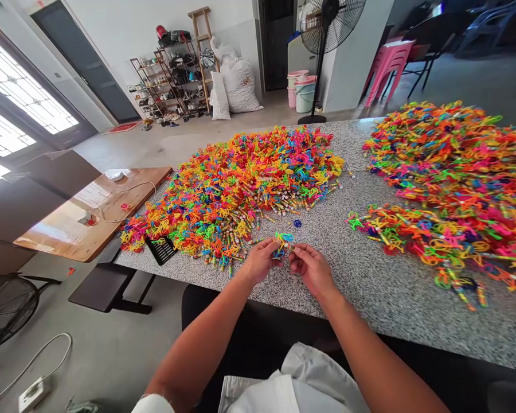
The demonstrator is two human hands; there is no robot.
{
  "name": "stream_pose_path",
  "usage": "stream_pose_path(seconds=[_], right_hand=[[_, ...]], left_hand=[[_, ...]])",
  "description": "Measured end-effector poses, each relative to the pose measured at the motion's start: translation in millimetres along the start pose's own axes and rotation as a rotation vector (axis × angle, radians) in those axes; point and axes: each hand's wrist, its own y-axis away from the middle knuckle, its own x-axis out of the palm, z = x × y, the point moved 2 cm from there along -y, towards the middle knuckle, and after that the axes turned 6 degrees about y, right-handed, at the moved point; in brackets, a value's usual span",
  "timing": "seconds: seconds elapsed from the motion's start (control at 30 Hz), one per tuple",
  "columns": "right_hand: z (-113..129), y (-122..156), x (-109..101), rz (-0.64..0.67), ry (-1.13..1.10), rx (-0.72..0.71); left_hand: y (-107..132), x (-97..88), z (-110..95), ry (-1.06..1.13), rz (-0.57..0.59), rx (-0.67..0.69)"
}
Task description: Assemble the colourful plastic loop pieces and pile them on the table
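Both hands meet above the near edge of the speckled table (348,287). My left hand (264,256) is closed on a few small coloured plastic pieces (284,237), green, yellow and blue, with looped ends. Fingers pinched, my right hand (308,263) touches the end of the same little bunch; the exact part it grips is too small to make out. Just beyond my hands lies a single dark blue plastic ring (297,223). A large heap of similar colourful plastic pieces (249,178) spreads ahead and to the left, many with striped stick-like ends.
More such pieces form a second heap (460,166) on the right. A black slotted tray (161,250) sits at the left heap's edge. Left of it stands a wooden table (90,212) with a cable. Behind are a standing fan (322,51), white sacks (238,83) and pink stools (387,66).
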Motion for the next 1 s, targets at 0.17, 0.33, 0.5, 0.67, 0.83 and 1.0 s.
stream_pose_path(seconds=[0.17, 0.33, 0.5, 0.67, 0.83, 1.0], right_hand=[[1.8, 0.3, -0.3, -0.009, -0.025, 0.016], [-0.1, -1.5, -5.8, 0.042, -0.090, 0.138], [1.9, -0.3, -11.7, 0.085, -0.117, 0.200], [4.5, 4.6, -13.9, 0.074, -0.133, 0.230], [2.1, 14.0, -11.8, 0.038, -0.091, 0.127], [7.3, 23.6, -9.6, 0.039, -0.038, 0.014]], left_hand=[[-1.1, -5.4, 3.2, 0.069, 0.004, -0.045], [0.9, -9.3, 1.2, 0.094, 0.041, -0.225], [6.5, -5.2, -7.1, 0.050, 0.027, -0.270], [9.6, 0.8, -11.2, -0.103, -0.025, -0.201], [10.1, 7.0, -8.4, -0.291, -0.060, -0.028], [18.6, 16.8, -4.7, -0.292, -0.029, -0.037]])
